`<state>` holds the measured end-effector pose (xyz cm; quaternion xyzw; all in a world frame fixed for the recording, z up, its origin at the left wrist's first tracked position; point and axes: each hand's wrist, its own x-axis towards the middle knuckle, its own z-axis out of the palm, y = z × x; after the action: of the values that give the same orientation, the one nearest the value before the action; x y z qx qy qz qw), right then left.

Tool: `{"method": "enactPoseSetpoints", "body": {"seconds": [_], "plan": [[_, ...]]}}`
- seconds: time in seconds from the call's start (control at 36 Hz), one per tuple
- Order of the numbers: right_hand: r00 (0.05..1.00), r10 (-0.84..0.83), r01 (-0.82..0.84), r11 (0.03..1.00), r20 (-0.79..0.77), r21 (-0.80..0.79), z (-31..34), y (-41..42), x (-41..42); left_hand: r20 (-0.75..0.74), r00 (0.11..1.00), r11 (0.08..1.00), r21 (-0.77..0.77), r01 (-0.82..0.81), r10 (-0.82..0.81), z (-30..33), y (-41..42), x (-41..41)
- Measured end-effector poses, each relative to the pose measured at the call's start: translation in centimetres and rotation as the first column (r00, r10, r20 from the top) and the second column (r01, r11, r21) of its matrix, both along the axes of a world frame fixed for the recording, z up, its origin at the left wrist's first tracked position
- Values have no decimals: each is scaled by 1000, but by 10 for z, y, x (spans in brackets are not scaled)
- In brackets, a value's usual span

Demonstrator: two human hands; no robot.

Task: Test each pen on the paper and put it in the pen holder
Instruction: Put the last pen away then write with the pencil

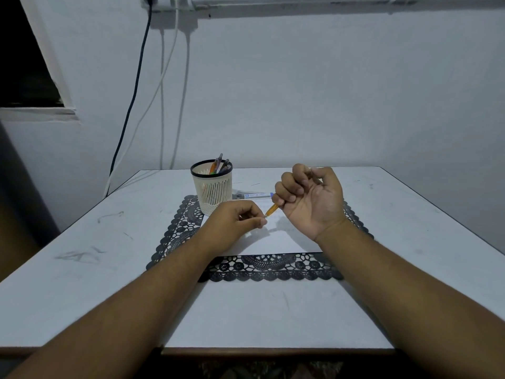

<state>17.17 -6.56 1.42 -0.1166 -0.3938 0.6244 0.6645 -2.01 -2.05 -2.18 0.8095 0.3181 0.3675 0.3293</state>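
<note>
Over the paper, the right hand grips an orange pen while the left hand pinches its tip; tugging hard could fling it toward the holder at eleven o'clock.

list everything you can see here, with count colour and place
pen holder: one, cream slotted with a dark rim, far left corner of the mat
pens in holder: several, orange and dark, exact count unclear, standing in the holder
orange pen: one, held above the paper, tip toward the left hand
paper: one white sheet, on the mat
mat: one, black lace, middle of the table
small box: one, clear with a blue label, right of the holder
table: one, white
cables: one black, some white, on the wall at left
left hand: one, fingertips pinched by the pen tip
right hand: one, gripping the orange pen
</note>
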Motion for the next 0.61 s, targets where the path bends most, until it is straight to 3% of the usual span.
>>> {"method": "enactPoseSetpoints", "body": {"seconds": [0.61], "plan": [[1000,7,-7,1000,-5,3,0,0,2,58,998,999,-39,17,-15,-3,3,0]]}}
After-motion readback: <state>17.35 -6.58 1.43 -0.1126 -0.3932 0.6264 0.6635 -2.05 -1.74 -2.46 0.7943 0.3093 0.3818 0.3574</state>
